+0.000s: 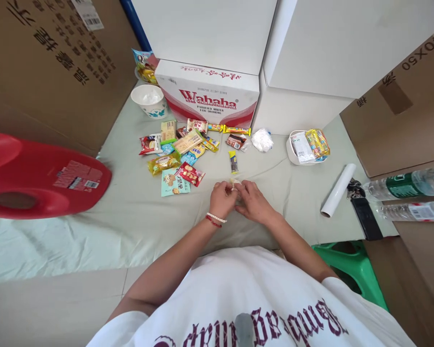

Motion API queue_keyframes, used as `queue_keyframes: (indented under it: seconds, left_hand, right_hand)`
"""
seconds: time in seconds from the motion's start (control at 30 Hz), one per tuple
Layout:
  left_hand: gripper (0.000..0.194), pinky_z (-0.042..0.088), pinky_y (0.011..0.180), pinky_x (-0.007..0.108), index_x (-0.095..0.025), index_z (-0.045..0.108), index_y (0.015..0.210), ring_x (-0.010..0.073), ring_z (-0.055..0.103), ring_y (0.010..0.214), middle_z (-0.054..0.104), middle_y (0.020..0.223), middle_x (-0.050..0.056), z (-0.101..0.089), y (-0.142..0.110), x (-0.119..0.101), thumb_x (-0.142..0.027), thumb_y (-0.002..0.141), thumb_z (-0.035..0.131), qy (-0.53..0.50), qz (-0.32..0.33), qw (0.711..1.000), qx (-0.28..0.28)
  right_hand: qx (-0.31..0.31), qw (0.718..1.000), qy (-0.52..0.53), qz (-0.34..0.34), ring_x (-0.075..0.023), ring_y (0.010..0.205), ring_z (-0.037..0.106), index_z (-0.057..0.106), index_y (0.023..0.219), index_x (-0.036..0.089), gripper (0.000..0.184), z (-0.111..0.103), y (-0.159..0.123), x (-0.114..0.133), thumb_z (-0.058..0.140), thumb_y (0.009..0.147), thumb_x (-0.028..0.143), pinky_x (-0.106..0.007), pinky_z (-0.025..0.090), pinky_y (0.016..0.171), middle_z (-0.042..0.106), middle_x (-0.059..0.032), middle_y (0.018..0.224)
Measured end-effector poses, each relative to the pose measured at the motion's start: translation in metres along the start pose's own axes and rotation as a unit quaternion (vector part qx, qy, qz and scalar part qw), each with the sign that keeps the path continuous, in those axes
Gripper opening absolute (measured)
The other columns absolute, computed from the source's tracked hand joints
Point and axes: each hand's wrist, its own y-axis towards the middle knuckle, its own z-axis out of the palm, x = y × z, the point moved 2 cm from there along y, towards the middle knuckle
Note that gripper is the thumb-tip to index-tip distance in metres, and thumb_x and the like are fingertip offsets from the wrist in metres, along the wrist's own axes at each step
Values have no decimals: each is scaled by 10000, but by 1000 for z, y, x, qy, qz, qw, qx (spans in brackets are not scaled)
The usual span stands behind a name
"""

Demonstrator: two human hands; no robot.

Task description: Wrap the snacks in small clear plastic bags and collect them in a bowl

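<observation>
My left hand (222, 198) and my right hand (252, 201) meet over the pale green cloth (130, 202), fingers pinched together on a small pale snack wrapper (235, 183). The left wrist wears a white bead bracelet and a red cord. Beyond the hands lies a scatter of several snack packets (183, 149), among them a red packet (190, 174), a teal packet (173, 183) and a small yellow-and-black bar (233, 161).
A Wahaha water carton (208, 94) stands at the back with a white paper cup (150, 100) to its left. A white bowl (292, 152) holds packets. A white roll (338, 189), water bottles (408, 185), a red stool (39, 176), a green stool (350, 267) and cardboard boxes surround.
</observation>
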Motion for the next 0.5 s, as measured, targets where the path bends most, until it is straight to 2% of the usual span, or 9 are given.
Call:
queue_keyframes:
  seconds: [0.07,0.13,0.23,0.3,0.37,0.43,0.5]
  left_hand:
    - [148,530,892,406,-181,679,851,219,648,875,670,893,60,2,-5,-10,-289,768,622,-123,-12,992,33]
    - [205,531,902,384,-182,684,937,208,669,924,704,952,56,1,-8,-14,-302,805,583,-227,-22,972,48]
    - [194,517,938,365,-196,663,962,201,655,997,699,999,48,-5,-8,-13,-294,802,616,-229,-16,973,-5]
    - [270,506,968,365,-204,657,1032,207,639,1058,682,1094,61,-4,-9,-10,-311,785,682,-196,-6,981,-3]
    - [389,509,964,364,-199,636,1127,217,637,1084,671,1164,80,4,-12,-9,-370,790,727,-202,-4,977,64]
    - [451,523,905,349,-177,613,1153,216,650,1024,681,1125,87,13,-18,-10,-463,821,721,-235,-18,962,137]
    - [475,522,855,330,-164,603,1120,202,646,947,688,1051,75,20,-24,-12,-544,849,690,-264,-35,951,158]
  right_hand:
    - [-52,997,-15,46,-330,1171,504,543,1408,154,484,-3,-5,-4,562,930,221,-527,468,1035,553,-205,1323]
    - [-104,991,15,78,-306,1174,539,587,1354,200,398,-8,-10,-10,490,968,209,-506,466,1046,613,-164,1282]
    - [-159,972,117,130,-270,1155,601,587,1345,238,379,-19,-18,-19,533,978,314,-461,485,1042,653,-112,1277]
    - [-157,948,213,177,-240,1049,652,524,1423,258,490,-23,-22,-21,588,954,385,-419,537,958,669,-86,1252]
    - [-121,919,317,201,-215,959,674,455,1483,278,605,-23,-26,-18,631,928,444,-384,567,884,688,-59,1193]
    - [-97,891,394,202,-211,978,680,441,1489,286,650,-21,-29,-13,652,910,495,-374,572,887,693,-47,1168]
    - [-108,871,429,213,-218,1054,673,456,1474,294,632,-17,-31,-9,620,921,554,-377,576,902,677,-54,1222]
